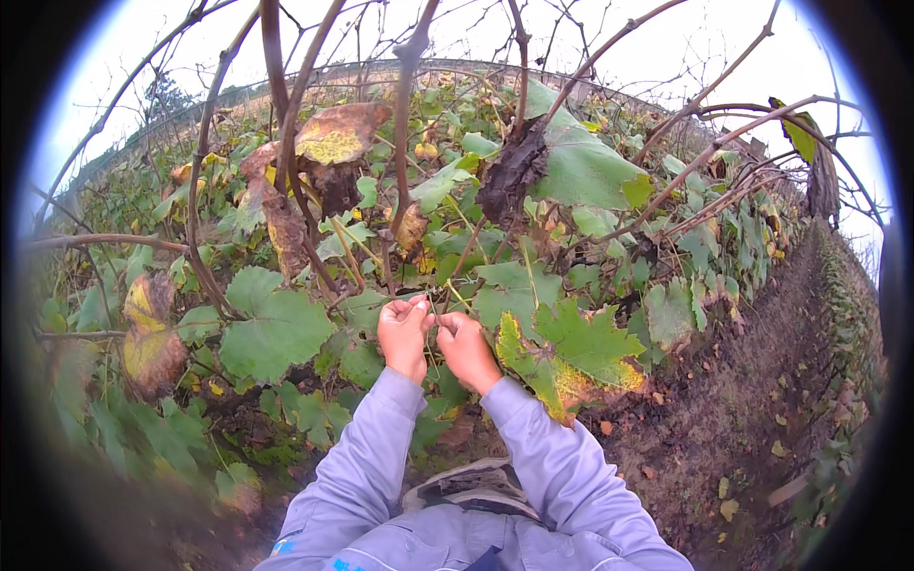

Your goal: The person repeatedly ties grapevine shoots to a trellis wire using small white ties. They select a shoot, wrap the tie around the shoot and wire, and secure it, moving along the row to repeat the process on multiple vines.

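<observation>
Both my hands meet at a grapevine, fingers pinched together just below a thin trellis wire. Between the fingertips of my left hand runs a thin strand; whether it is string, fine wire or a tendril is hard to tell. My right hand is closed on the same strand, just right of the left one, its fingertips partly hidden. A brown vine cane rises behind the hands. Beside my right wrist hangs a green leaf with yellow and brown edges. A broad green leaf spreads to the left.
Bare canes arch up and outward on both sides. A shrivelled dark leaf hangs ahead, next to a large green leaf. At right a soil path with fallen leaves runs along the vine row.
</observation>
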`<state>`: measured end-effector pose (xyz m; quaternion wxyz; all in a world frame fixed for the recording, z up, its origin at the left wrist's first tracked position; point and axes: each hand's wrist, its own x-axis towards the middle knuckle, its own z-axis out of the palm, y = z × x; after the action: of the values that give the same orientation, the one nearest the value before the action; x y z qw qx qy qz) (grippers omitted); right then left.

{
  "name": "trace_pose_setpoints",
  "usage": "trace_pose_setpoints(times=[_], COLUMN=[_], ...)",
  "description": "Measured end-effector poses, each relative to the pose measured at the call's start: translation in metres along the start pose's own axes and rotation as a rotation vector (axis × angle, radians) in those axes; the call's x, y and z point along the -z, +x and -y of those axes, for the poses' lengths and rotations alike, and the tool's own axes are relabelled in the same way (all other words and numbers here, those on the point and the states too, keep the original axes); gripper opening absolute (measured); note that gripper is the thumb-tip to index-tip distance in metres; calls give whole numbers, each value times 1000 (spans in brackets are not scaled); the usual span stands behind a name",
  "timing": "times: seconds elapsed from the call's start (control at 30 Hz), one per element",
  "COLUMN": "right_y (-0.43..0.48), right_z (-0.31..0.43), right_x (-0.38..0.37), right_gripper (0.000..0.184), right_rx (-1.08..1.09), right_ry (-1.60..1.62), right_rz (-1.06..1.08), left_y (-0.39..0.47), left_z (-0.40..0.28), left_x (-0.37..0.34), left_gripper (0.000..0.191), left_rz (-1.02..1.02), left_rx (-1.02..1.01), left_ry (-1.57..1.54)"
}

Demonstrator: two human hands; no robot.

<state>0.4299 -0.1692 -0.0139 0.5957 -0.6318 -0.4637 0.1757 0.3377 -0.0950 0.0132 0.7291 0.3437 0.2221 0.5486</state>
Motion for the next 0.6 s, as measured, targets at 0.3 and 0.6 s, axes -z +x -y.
trace_pose_setpoints(times=[0.3,0.6], right_y=[2,5], right_z=[-3,-9], right_x=[-1,-7], right_gripper=[25,26], right_rx=[37,100], right_ry=[-64,-79], right_rz=[-45,-58], left_y=[8,-16], left_z=[-11,-17], left_x=[2,6], left_gripper=[25,19], left_rz=[-5,25], left_rx=[222,-532], left_ry=[-95,753])
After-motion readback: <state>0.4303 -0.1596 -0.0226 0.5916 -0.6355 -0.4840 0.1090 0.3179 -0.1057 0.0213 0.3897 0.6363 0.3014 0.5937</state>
